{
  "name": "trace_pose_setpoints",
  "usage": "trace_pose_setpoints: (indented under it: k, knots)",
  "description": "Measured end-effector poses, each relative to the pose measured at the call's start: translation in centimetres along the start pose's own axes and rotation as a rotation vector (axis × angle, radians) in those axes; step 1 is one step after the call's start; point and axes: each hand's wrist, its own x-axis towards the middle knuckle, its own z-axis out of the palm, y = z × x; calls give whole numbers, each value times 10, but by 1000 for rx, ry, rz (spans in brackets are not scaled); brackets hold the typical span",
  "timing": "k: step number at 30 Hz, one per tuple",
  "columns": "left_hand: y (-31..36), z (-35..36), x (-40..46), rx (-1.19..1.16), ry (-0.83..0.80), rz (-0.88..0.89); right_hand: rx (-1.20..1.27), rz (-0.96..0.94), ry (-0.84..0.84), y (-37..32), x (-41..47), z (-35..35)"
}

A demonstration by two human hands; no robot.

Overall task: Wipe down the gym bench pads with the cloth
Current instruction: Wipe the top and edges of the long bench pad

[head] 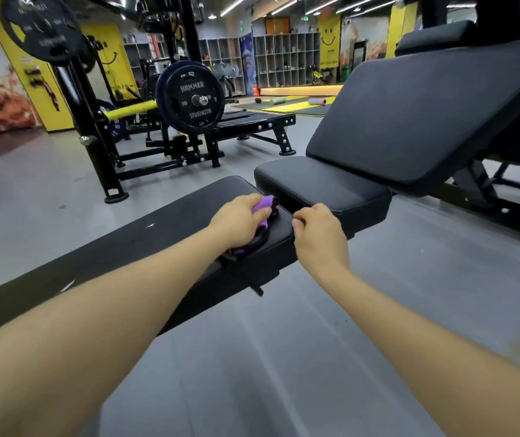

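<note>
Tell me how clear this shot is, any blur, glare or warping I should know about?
Head view: wide-angle lens bows the edges; ceiling strip lights put soft glare on the flat bench pad and seat pad; the left hand on the purple cloth and the right hand are slightly soft, and the forearms blur toward the bottom corners.

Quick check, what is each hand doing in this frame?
Left hand: grips the purple cloth on the flat bench pad.
Right hand: fingers curled at that pad's corner; whether it grips anything cannot be told.

weight plate point(196, 100), cubby shelves point(287, 58), yellow mats point(296, 105)
</note>
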Motion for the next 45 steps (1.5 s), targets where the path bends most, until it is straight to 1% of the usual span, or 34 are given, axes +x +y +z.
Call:
trace_pose_setpoints:
  k: [1, 3, 6, 8, 10, 11, 14, 16, 18, 20, 23, 25, 26, 28, 31, 33, 34, 36, 39, 41, 43, 45]
  knots:
    - [0, 3, 7, -5, 22, -34, -9, 7, -3, -1, -1, -1]
    - [-1, 6, 6, -3, 62, -42, -30, 28, -18, -4, 0, -2]
    - [-7, 1, -28, -20, 62, 20, -54, 48, -31, -8, 2, -2]
    - [-13, -1, -54, -26, 54, 106, -62, 58, -31, -9, 4, -1]
    - [-17, -3, -57, -37, 40, 153, -81, 61, -24, -10, 6, 1]
    - [-16, -5, -50, -38, 33, 149, -90, 60, -17, -11, 7, 2]
    - [-17, -1, -10, -31, 17, 32, -107, 38, 5, -12, 6, 5]
    - [-19, 4, 12, -14, 44, -61, -114, 23, 12, -10, 4, 6]
    - [-18, 6, 16, -9, 79, -86, -116, 20, 14, -11, 3, 6]
    - [-17, 4, 0, -34, 80, -49, -129, 25, -1, -14, 5, 5]
    - [-18, 1, -45, -89, 60, 96, -110, 39, -21, -13, 8, 4]
    - [-15, 2, -66, -97, 67, 184, -27, 50, -24, -8, 8, 2]
    - [-12, 3, -67, -87, 76, 200, 30, 54, -27, -6, 7, 0]
    - [4, 7, -52, -31, 89, 200, 135, 78, -30, -2, 6, -4]
    - [32, 14, -15, 61, 82, 108, 255, 160, -72, 2, 6, -10]
    - [42, 18, -1, 87, 75, 61, 268, 212, -113, 6, 4, -12]
    - [44, 18, -2, 91, 82, 65, 260, 227, -122, 7, 3, -13]
    - [39, 13, -18, 75, 90, 118, 253, 242, -119, 3, 1, -12]
    - [11, 0, -66, 38, 69, 252, 216, 232, -75, -9, 0, -9]
    - [-8, -13, -96, 83, 46, 344, 213, 246, -45, -15, 1, -8]
    - [-18, -17, -105, 142, 17, 344, 202, 231, -37, -18, 2, -7]
    - [-9, -14, -94, 134, 27, 306, 196, 213, -29, -19, 2, -7]
